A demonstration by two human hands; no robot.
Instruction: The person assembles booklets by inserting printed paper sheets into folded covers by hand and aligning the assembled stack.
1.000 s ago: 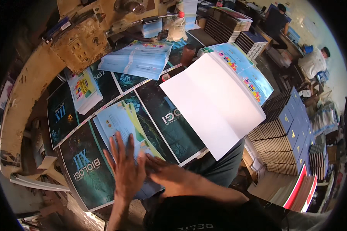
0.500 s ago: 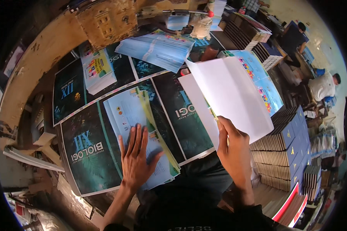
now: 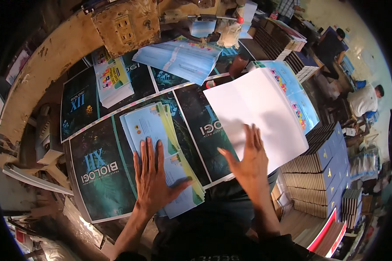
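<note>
My left hand lies flat with fingers spread on a stack of light blue and green printed covers. Its layers are slightly fanned along the right edge. At the right, my right hand is open, thumb apart, its fingertips over the lower left part of a blank white sheet; whether they touch it I cannot tell. This sheet tops a pile, and blue covers with colourful figures show along its right side. Large dark green printed sheets spread beneath everything on the table.
Farther back lie a fanned pile of blue covers and a yellow and blue stack. A worn yellow machine arches over the far side. Tall stacks of blue-covered books stand at the right. Other people sit beyond.
My right hand has let go of the white sheet's edge and opened. The raised sheet has come down flat on the right pile. My left hand stays on its stack.
</note>
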